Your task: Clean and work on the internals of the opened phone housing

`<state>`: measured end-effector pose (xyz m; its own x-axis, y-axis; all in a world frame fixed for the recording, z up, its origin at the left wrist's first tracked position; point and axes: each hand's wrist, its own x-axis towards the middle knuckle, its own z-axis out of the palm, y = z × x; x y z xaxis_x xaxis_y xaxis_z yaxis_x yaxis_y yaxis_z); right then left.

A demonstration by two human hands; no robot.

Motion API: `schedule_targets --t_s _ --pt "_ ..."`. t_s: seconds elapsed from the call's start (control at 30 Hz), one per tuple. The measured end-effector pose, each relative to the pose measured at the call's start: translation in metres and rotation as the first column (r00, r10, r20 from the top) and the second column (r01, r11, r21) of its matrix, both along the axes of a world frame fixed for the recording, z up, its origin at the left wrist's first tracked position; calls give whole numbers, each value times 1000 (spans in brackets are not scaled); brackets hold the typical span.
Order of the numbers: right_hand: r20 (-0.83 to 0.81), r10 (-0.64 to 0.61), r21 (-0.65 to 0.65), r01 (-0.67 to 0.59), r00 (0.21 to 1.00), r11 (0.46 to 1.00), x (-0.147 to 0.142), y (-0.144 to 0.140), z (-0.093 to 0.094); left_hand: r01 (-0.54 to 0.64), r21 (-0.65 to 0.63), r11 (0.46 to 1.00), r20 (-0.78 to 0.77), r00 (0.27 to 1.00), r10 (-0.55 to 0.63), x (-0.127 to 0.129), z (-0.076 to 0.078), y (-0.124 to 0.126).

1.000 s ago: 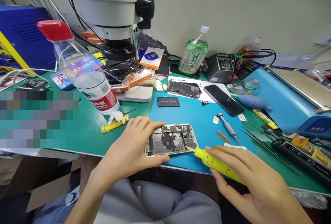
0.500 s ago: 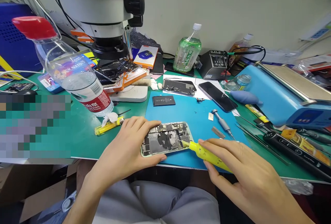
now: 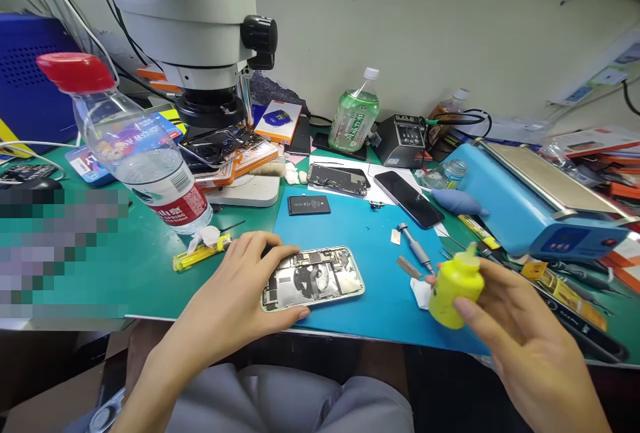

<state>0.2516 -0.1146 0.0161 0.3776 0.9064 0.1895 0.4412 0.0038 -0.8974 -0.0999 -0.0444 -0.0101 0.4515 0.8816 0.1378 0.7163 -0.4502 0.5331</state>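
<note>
On the blue mat (image 3: 360, 246) lies an opened phone (image 3: 320, 279), its circuit board and bare inner casing facing up. My left hand (image 3: 240, 279) grips it at the left end, thumb along the near edge and fingers over the far edge. To the right, my right hand (image 3: 520, 326) is closed around a yellow squeeze bottle (image 3: 456, 289), held upright with its nozzle pointing up. A white scrap (image 3: 421, 293) shows beside the bottle. Beyond the phone are a black battery (image 3: 309, 205), a grey screwdriver (image 3: 416, 246) and a thin metal strip (image 3: 409, 266).
A water bottle (image 3: 175, 186) with a red cap stands at left, below a microscope (image 3: 200, 33). A detached phone screen (image 3: 337, 179) and a dark phone (image 3: 410, 198) lie at the back. On the right sit a blue machine (image 3: 530, 199) and a blower bulb (image 3: 457, 201).
My right hand has lifted the yellow bottle off the phone, moved it right and turned it from nozzle-down to upright. My left hand still holds the phone. The white scrap has come into view.
</note>
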Motion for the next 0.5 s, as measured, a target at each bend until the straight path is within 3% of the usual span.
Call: schedule_targets --t_s 0.2,0.5 --pt "-178 -268 122 292 947 949 32 17 12 3 53 999 19 1000 -4 -1 -6 0" --pt "25 -324 146 317 946 937 57 17 -2 -9 28 1000 13 1000 9 -1 -8 -1"
